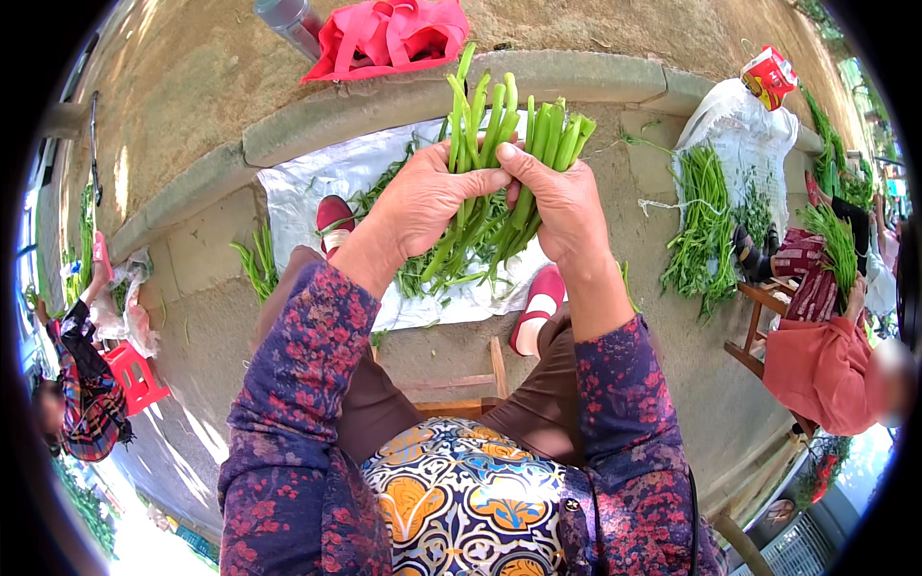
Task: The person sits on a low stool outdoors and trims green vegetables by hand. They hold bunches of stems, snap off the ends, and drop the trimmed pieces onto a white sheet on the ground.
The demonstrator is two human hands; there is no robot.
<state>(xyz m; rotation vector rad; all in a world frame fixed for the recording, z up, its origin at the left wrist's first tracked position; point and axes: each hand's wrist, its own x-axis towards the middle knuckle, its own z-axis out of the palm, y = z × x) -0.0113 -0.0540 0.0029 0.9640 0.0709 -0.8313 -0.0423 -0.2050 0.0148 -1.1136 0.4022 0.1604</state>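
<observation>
Both hands are raised over a white plastic sheet, their thumbs close together. My left hand grips a small bunch of green leafy-vegetable stems, cut ends pointing away from me. A second bunch of thicker green stems is held in my right hand. The lower parts of both bunches hang below the hands, over loose greens lying on the sheet. How far the hanging stems touch that pile cannot be told.
A stone kerb runs behind the sheet, with a red cloth bag and a grey bottle at it. Tied greens lie at right near a white sack. Seated people are at both sides; a red plastic stool stands left.
</observation>
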